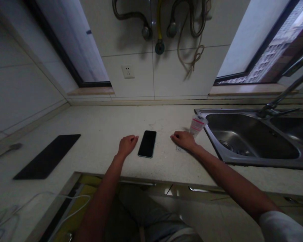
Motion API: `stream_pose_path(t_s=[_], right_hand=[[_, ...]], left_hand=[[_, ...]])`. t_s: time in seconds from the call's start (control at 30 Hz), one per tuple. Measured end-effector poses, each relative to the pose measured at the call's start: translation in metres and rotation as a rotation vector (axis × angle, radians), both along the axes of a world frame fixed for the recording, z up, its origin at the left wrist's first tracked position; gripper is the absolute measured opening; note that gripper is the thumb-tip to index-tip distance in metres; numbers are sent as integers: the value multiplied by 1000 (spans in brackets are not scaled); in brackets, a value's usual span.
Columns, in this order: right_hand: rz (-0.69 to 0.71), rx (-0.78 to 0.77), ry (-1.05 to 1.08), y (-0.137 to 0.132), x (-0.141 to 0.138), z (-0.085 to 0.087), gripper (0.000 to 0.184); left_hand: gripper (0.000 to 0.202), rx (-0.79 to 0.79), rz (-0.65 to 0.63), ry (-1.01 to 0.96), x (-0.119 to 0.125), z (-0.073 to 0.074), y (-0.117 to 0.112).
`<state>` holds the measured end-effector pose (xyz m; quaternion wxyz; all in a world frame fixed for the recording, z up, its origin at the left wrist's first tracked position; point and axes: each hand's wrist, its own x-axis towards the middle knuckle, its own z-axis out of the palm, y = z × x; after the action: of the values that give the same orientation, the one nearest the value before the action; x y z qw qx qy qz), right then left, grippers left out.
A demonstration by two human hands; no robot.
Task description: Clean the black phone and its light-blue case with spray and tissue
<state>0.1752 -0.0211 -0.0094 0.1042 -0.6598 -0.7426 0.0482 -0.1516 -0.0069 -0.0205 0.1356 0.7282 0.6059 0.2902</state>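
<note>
A smartphone (147, 144) with a dark screen lies face up on the pale countertop (164, 168), between my two hands. Just left of it, my left hand (127, 145) rests in a loose fist, apart from the phone, with nothing showing in it. On the other side my right hand (183, 139) lies curled into a fist, also with nothing visible inside. Partly under that hand is a small printed slip (179, 149), mostly covered. A clear plastic cup with red print (197, 125) stands right behind my right hand, by the sink; whether they touch I cannot tell.
A steel double sink (255, 137) with a faucet (270, 107) takes up the right side. At left lies a flat black mat (47, 156), with a white cable (45, 193) nearer me. Hoses (192, 20) and a socket (128, 71) are on the wall.
</note>
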Motion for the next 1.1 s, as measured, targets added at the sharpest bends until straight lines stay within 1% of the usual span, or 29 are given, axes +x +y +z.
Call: stream_pose_path(t_s=[0.17,0.23,0.3,0.37,0.43,0.53,0.63,0.7,0.8,0.97,1.1], right_hand=[[8,-6,-14,-2,-3,3,39],[4,-8,-19,-2,-5,4,39],[-3,-11,-23,-1,-6,4,40],[-9,-14,-29,-1,-7,4,39],[-9,-18,-34,0,-7,4,39],[-3,-26,-42,0,-7,4,40],[0,-32,-48,-1,-7,5,40],[3,-36,-49,-1,-8,6,41],[13,-34,-49,-2,-9,6,41],[34,-32,-41,-2,-10,6,40],[49,-40,-32,-3,-10,7,39]], left_hand=[[44,-44,-10,-142,-1,0,0],[44,-37,26,-128,1,2,-2],[45,-36,107,-72,8,6,-7],[48,-70,191,19,20,11,-14],[58,-107,197,129,36,17,-23],[79,-96,207,317,65,23,-33],[88,-127,214,336,90,26,-35],[79,-152,238,349,100,28,-32],[66,-193,245,323,105,29,-26],[60,-132,240,225,98,30,-25],[54,-83,229,81,93,29,-28]])
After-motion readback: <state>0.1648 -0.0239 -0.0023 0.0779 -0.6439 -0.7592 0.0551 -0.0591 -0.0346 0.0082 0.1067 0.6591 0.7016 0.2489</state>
